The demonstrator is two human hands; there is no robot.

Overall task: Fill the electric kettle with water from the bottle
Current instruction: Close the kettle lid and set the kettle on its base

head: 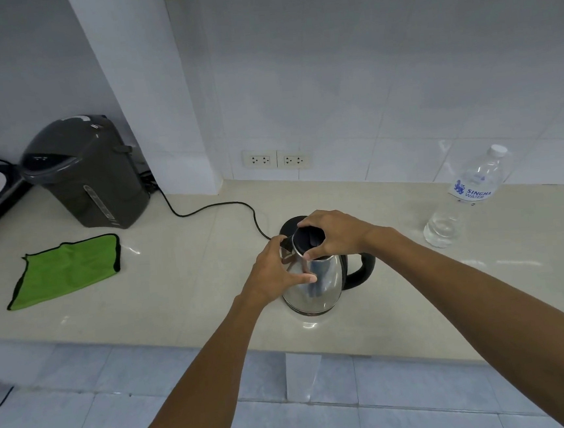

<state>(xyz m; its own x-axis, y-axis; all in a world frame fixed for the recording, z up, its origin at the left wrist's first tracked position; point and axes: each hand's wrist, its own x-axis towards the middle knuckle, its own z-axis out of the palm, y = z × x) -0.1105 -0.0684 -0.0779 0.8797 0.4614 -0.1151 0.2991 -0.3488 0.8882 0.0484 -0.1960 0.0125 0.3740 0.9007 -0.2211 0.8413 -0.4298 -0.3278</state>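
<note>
— So, how far is the task, as the head camera shows it?

— I think it is only at the beginning. The electric kettle [317, 279] stands upright on the pale surface [176, 274], and its black lid [308, 238] is not off yet. The bottle [466, 197] stands well apart on the right, upright, with the white cap on it. Some water is in its lower part. So no pouring is done; the lid must come off, then the bottle must be opened and tipped.

— And the hands?

— Both arms reach forward from the bottom of the picture. The left hand [275, 275] lies against the left side of the steel body, fingers [308, 279] curved around it and pressing, so it is grasping the kettle to keep it steady. The right hand [335, 231] is over the top, thumb and fingers pinching the rim of the lid from two sides.

— Is the kettle on its base?

— A black base [290, 225] with a cord [212, 207] shows just behind it, but I cannot tell if the kettle sits on it or before it.

— Anything else near?

— A green cloth [67, 268] lies on the left, and a dark water boiler [89, 169] behind it, both well apart from the hands.
</note>
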